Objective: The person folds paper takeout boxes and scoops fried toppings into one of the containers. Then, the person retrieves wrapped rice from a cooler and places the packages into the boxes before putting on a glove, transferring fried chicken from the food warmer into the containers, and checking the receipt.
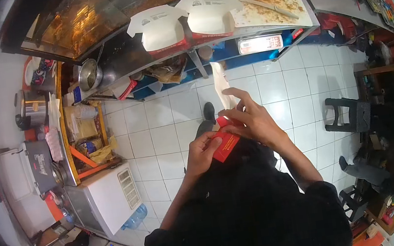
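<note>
Black shirt (240,212) fills the space just below the camera. Leftmost, one open white box (163,34) stands at the front edge of the counter (121,65). Nearer me, my left hand (202,153) is partly closed, thumb on top, pinching the left side of a red card piece (227,145). That card sits between my hands, in front of my body, clear of the counter. A second open box (212,20) stands beside the first. My right hand (251,119) is half open, thumb and a bent finger on the card's upper right, forefinger over a pale strip (221,77). At the counter's right corner lies a crumb-strewn board (247,17) with a knife (284,11).
</note>
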### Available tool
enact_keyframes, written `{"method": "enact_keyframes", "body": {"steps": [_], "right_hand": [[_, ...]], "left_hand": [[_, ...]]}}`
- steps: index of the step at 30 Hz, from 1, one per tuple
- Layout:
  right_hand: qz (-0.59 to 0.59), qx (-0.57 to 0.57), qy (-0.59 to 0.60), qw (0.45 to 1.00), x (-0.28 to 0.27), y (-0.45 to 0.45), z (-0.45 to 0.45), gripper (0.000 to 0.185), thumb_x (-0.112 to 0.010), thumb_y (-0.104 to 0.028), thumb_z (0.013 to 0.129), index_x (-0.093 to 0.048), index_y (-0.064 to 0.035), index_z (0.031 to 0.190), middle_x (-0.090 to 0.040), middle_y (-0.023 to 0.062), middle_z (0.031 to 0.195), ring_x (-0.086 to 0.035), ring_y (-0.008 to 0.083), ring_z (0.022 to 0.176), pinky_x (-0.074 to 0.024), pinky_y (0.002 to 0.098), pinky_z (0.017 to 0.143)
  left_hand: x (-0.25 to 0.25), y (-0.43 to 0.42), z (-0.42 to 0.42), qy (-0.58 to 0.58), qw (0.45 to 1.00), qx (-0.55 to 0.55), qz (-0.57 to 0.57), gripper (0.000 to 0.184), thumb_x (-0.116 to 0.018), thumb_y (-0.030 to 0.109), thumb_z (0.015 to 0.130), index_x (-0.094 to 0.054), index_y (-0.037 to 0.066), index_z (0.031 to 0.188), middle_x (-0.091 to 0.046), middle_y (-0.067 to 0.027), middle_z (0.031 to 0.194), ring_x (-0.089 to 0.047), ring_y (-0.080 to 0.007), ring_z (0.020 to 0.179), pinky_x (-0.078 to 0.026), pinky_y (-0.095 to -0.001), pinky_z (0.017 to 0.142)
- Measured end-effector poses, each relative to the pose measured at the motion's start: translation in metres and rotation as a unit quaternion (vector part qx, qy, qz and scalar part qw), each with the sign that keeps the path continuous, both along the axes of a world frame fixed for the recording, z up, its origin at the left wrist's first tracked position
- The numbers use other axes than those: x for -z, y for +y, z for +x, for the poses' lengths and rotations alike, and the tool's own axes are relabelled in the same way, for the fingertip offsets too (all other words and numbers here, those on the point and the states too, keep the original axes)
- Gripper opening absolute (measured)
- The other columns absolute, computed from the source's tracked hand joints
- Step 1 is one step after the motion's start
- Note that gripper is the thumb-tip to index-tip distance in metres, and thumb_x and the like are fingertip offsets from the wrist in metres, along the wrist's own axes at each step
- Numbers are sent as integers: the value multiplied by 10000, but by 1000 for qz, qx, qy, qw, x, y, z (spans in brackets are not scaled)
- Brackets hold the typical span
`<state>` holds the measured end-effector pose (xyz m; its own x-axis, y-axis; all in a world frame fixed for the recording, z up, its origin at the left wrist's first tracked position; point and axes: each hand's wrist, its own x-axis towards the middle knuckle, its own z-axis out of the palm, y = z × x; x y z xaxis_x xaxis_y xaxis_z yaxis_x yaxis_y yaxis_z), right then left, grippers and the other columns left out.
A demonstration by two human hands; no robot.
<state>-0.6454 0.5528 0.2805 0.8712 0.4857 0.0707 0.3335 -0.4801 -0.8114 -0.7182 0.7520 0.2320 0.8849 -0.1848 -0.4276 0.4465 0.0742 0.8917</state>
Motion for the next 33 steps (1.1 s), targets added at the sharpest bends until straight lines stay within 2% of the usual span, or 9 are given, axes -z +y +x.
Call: {"method": "enact_keyframes", "body": {"steps": [5, 7, 11, 15, 19, 23, 27, 30, 33], "right_hand": [[-16, -77, 11, 997, 5, -6, -4, 299, -732, -152, 739, -673, -135, 1032, -411, 90, 1341, -621, 266, 974, -527, 372, 837], [14, -55, 38, 998, 0, -8, -5, 270, -762, -120, 707, -700, -72, 965, -470, 87, 1290, -615, 236, 892, -531, 330, 731], [129, -106, 143, 976, 31, -20, -11, 210, -752, -114, 726, -709, -66, 926, -461, 75, 1306, -615, 205, 883, -521, 299, 730], [109, -13, 67, 992, 31, -21, -23, 157, -741, -101, 740, -719, -82, 894, -500, 65, 1265, -589, 167, 747, -504, 284, 649], [64, 5, -12, 998, 33, -25, -34, 164, -750, -106, 722, -723, -104, 884, -541, 53, 1200, -554, 175, 651, -493, 312, 588], [16, 82, -8, 996, 22, -33, -31, 167, -755, -118, 712, -717, -112, 874, -532, 52, 1204, -588, 190, 693, -508, 328, 609], [39, 19, -59, 997, 27, -34, -31, 155, -747, -120, 718, -699, -116, 866, -515, 53, 1227, -629, 249, 770, -525, 344, 650], [47, -42, -1, 998, 32, -30, -36, 146, -729, -111, 740, -700, -111, 884, -512, 57, 1253, -630, 255, 816, -526, 345, 681], [108, -58, 42, 992, 23, -32, -39, 146, -721, -94, 755, -696, -75, 898, -518, 60, 1255, -622, 251, 830, -512, 351, 747]], "left_hand": [[7, 2, -4, -23, 998, 42, 34, 204, -581, 112, 915, -604, -34, 1055, -663, -70, 937, -598, -99, 869, -471, -241, 797], [7, 0, -5, -22, 997, 66, 41, 208, -582, 114, 914, -603, -37, 1056, -666, -75, 936, -602, -101, 871, -475, -245, 796], [7, -5, -5, -24, 994, 104, 37, 215, -587, 121, 912, -604, -30, 1065, -671, -83, 951, -607, -102, 886, -481, -250, 787], [1, -11, 1, -20, 982, 152, 114, 223, -594, 122, 910, -604, -33, 1070, -671, -88, 965, -606, -96, 884, -482, -247, 784], [-1, -12, 1, 3, 982, 174, 70, 231, -598, 130, 910, -604, -33, 1073, -669, -89, 969, -607, -97, 884, -481, -246, 789], [0, -20, -1, -11, 986, 155, 53, 233, -599, 137, 911, -605, -32, 1072, -666, -81, 961, -606, -103, 872, -479, -246, 790], [3, -19, -2, -3, 986, 152, 65, 279, -618, 177, 899, -599, -35, 1081, -667, -89, 956, -605, -104, 887, -477, -250, 794], [0, -13, -1, -17, 965, 210, 156, 305, -638, 219, 883, -612, -19, 1072, -670, -101, 946, -610, -120, 898, -474, -275, 795], [-3, -14, -8, -79, 974, 164, 131, 288, -645, 238, 872, -632, 2, 1036, -671, -114, 930, -629, -174, 870, -477, -307, 771]]}}
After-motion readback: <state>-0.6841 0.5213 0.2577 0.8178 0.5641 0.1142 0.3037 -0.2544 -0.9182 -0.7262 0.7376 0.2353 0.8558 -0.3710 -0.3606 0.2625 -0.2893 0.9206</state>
